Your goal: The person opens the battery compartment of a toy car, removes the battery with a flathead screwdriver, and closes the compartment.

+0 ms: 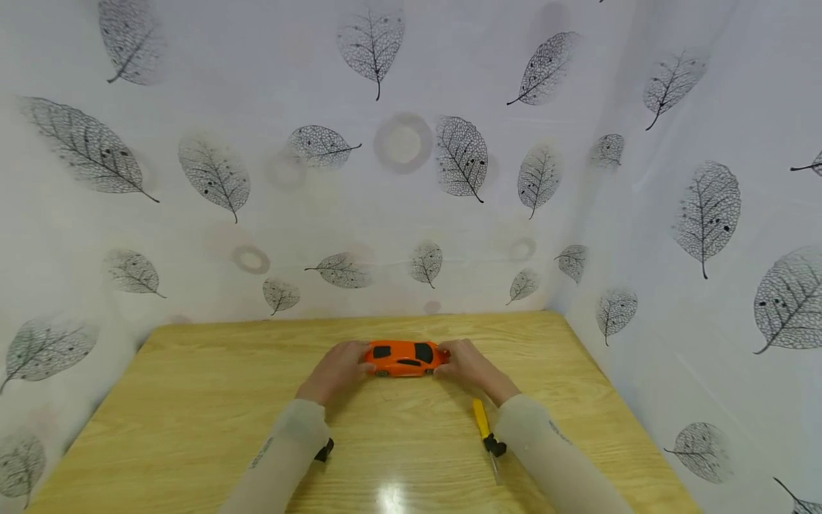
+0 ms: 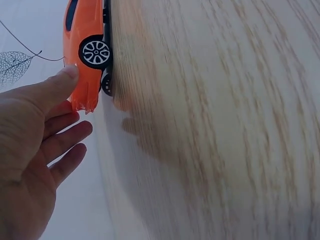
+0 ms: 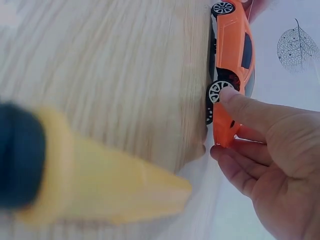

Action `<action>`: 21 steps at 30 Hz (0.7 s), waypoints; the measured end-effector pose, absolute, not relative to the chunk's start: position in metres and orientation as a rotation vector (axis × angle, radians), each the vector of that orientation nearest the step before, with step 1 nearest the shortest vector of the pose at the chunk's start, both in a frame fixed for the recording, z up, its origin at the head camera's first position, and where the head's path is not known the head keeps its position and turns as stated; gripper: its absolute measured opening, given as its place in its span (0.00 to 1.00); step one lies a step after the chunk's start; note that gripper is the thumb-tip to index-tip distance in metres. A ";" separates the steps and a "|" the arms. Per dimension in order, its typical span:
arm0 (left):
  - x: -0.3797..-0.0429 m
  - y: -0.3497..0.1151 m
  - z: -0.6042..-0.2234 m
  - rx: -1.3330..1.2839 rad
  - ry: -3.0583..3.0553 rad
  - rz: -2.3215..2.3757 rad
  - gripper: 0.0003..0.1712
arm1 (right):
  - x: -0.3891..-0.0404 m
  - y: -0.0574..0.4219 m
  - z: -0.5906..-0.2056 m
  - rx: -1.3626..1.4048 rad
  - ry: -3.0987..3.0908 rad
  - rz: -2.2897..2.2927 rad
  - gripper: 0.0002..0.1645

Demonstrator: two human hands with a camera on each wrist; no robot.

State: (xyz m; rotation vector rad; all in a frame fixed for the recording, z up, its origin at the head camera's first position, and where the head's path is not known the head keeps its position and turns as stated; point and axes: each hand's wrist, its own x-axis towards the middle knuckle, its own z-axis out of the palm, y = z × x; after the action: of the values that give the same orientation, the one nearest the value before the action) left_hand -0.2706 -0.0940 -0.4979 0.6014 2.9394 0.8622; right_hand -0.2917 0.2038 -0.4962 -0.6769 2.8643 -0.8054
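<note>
An orange toy car with dark windows lies lengthwise from left to right near the far side of the wooden table, wheels toward the tabletop. My left hand pinches its left end. In the left wrist view that thumb rests on the car's side by a wheel, and the other fingers spread behind the end. At the opposite end my right hand grips the car, the thumb touching a wheel and the fingers curled around the far side.
A screwdriver with a yellow handle and black collar lies beside the right forearm, its metal shaft pointing toward me. Partly hidden by the left sleeve is a small black object. A leaf-patterned curtain borders the table at the back and sides.
</note>
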 end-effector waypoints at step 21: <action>-0.273 -0.123 -0.492 0.622 2.925 0.808 0.28 | -0.299 0.178 -0.502 -0.852 2.840 -0.802 0.27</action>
State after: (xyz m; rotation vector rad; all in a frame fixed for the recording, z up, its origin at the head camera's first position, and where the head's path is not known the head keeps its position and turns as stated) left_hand -0.2728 -0.1226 -0.4924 0.6217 2.9249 0.8080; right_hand -0.2994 0.1776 -0.5020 -0.8516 2.8397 -0.8020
